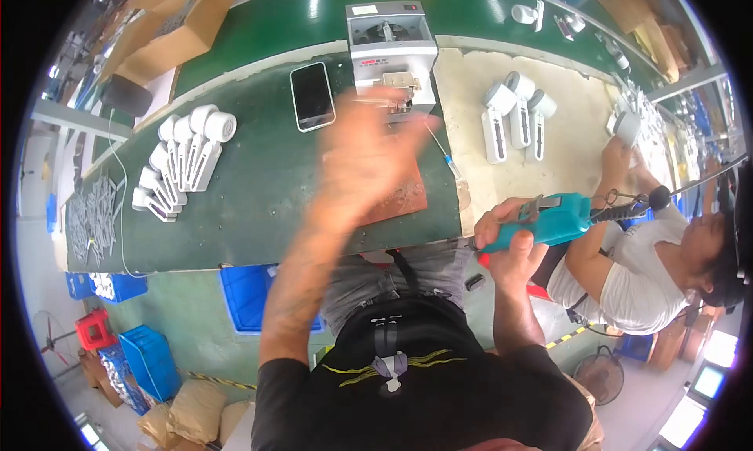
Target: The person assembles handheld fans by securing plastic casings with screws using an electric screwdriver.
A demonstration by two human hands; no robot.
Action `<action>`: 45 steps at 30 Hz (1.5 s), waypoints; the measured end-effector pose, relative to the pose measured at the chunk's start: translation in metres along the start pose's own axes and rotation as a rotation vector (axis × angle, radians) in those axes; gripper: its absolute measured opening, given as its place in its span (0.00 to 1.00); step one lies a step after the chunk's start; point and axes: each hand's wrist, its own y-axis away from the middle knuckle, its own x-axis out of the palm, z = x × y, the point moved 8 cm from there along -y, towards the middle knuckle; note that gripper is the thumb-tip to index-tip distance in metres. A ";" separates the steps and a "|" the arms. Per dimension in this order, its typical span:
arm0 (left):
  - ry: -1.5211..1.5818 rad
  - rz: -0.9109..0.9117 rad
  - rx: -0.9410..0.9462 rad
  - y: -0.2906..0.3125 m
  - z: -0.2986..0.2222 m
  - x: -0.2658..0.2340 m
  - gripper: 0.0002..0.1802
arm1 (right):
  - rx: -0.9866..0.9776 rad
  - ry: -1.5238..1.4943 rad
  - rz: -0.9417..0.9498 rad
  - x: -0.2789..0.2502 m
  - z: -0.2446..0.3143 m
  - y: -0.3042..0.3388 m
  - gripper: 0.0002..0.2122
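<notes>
My fingers (514, 239) on the right hand (508, 243) are wrapped tight around the blue power screwdriver (549, 222), at about three o'clock. My left hand (365, 157) is up near the grey screw feeder box (392, 51) at twelve o'clock. It is blurry, so I cannot tell if it holds anything; the fingers look spread. A pile of white parts (184, 157) sits at nine o'clock on the green bench (259, 208), and three more white parts (514, 114) wait at one o'clock. I think lots of work is left.
</notes>
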 end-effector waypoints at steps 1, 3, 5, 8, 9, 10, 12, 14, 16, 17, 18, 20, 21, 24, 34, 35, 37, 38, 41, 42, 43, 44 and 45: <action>0.061 0.208 -0.024 0.000 0.000 0.069 0.35 | -0.003 0.000 0.013 0.001 0.001 0.000 0.34; 0.011 0.296 0.041 -0.016 -0.024 0.147 0.40 | 0.056 -0.052 -0.007 -0.004 -0.005 0.003 0.34; -0.053 0.401 -0.031 -0.032 -0.024 0.187 0.39 | 0.052 -0.044 0.002 -0.007 -0.005 0.007 0.34; -0.185 0.478 -0.071 -0.032 -0.004 0.221 0.41 | 0.053 -0.021 -0.024 -0.017 -0.005 0.017 0.34; -0.142 0.494 -0.108 -0.030 -0.002 0.226 0.38 | 0.053 -0.004 -0.062 -0.023 -0.006 0.020 0.34; -0.103 0.518 -0.142 -0.026 0.000 0.226 0.35 | 0.059 -0.015 -0.037 -0.028 -0.008 0.021 0.35; -0.035 0.404 -0.040 -0.019 0.001 0.206 0.30 | 0.045 -0.010 -0.027 -0.035 -0.012 0.014 0.36; 0.029 0.286 0.054 -0.005 -0.002 0.167 0.24 | 0.051 0.036 -0.001 -0.037 -0.012 0.005 0.39; 0.220 0.185 0.092 0.008 -0.014 0.107 0.16 | 0.072 0.063 0.005 -0.029 -0.006 -0.009 0.38; 0.207 0.181 0.081 0.014 -0.015 0.087 0.16 | 0.085 0.097 0.013 -0.024 -0.006 -0.017 0.38; 0.151 0.189 0.047 0.022 -0.013 0.070 0.14 | 0.036 0.102 0.014 -0.020 -0.004 -0.023 0.36; 0.054 0.257 -0.023 0.034 0.004 0.049 0.12 | 0.034 0.066 0.007 -0.014 -0.009 -0.036 0.35; 0.047 0.253 -0.037 0.042 0.017 0.046 0.12 | 0.019 0.039 -0.013 -0.011 -0.010 -0.042 0.34; -0.142 0.072 0.163 0.060 0.038 0.025 0.12 | 0.000 -0.075 0.046 0.020 -0.015 -0.066 0.33; -0.053 0.265 0.154 0.050 0.058 0.028 0.21 | -0.259 0.081 0.155 0.127 -0.021 -0.168 0.23; -0.037 0.235 0.175 0.053 0.056 0.027 0.21 | -0.258 0.082 0.162 0.131 -0.026 -0.174 0.23; -0.083 0.214 0.202 0.053 0.055 0.028 0.23 | -0.259 -0.001 0.182 0.135 -0.039 -0.180 0.15; -0.109 0.210 0.207 0.053 0.054 0.029 0.23 | -0.255 0.002 0.185 0.135 -0.044 -0.179 0.15; -0.121 0.218 0.191 0.050 0.054 0.029 0.23 | -0.288 0.015 0.187 0.134 -0.049 -0.178 0.15; -0.108 0.228 0.174 0.050 0.055 0.030 0.23 | -0.264 0.020 0.183 0.133 -0.052 -0.177 0.16; -0.103 0.234 0.174 0.050 0.056 0.032 0.23 | -0.239 0.026 0.176 0.131 -0.052 -0.176 0.17; -0.104 0.231 0.172 0.050 0.058 0.032 0.23 | -0.236 0.031 0.169 0.131 -0.051 -0.175 0.17; -0.105 0.228 0.172 0.050 0.060 0.032 0.23 | -0.195 0.078 0.195 0.135 -0.052 -0.174 0.17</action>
